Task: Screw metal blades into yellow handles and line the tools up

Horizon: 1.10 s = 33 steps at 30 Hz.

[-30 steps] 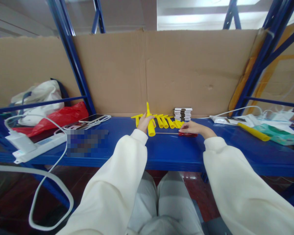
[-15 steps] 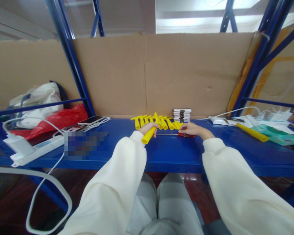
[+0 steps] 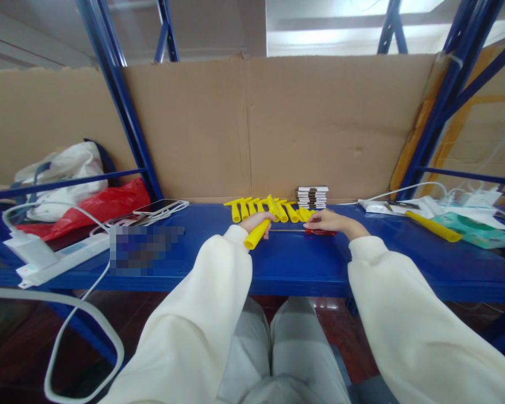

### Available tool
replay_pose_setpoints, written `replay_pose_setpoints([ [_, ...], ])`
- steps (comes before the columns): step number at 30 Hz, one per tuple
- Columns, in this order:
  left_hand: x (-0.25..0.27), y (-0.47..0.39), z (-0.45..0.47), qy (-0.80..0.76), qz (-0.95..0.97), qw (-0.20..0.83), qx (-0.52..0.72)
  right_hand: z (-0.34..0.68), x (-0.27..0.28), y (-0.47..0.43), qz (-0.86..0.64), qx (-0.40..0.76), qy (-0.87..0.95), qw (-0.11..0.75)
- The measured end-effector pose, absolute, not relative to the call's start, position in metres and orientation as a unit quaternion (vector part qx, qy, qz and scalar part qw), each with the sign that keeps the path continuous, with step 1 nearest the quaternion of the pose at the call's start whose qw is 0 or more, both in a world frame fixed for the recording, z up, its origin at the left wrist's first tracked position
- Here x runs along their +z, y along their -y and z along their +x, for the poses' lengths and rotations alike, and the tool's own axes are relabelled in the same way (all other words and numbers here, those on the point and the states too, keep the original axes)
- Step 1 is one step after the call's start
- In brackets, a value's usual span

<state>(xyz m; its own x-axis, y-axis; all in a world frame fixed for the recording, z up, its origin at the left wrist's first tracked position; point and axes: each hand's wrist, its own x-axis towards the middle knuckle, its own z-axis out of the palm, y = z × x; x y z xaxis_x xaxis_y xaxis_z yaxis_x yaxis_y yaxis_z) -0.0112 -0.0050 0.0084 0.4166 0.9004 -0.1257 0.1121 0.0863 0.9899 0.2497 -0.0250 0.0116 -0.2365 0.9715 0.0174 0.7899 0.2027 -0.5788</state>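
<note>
A yellow tapered tube is wrapped in the fingers of my left hand, its wide hollow end tilted toward me. My right hand is closed over a red-handled screwdriver low above the blue table. Its thin shaft points left toward my left hand; the tip is hard to make out there. Just behind both hands, several more yellow tapered tubes lie in a row. A stack of small white packs with dark bands stands beyond my right hand.
A cardboard panel closes the back of the blue table. To the left are a phone, a power strip with cables and a red bag. On the right lie another yellow tube and a green packet.
Almost nothing differs. Both hands keep their place and hold, with only a very slight shift of the view.
</note>
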Motion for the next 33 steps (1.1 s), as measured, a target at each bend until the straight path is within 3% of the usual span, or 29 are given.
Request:
replay_pose_setpoints([
  [18,0.019,0.017,-0.006,-0.465,0.584,0.53,0.403,0.253,0.006,0.019,-0.572,0.217,0.776,0.15],
  [28,0.013,0.009,-0.006,-0.43,0.574,0.487,0.498,0.249,0.008,0.02,-0.569,0.155,0.795,0.142],
  [33,0.009,0.008,-0.003,-0.46,0.588,0.454,0.487,0.248,0.003,0.017,-0.582,0.133,0.788,0.147],
])
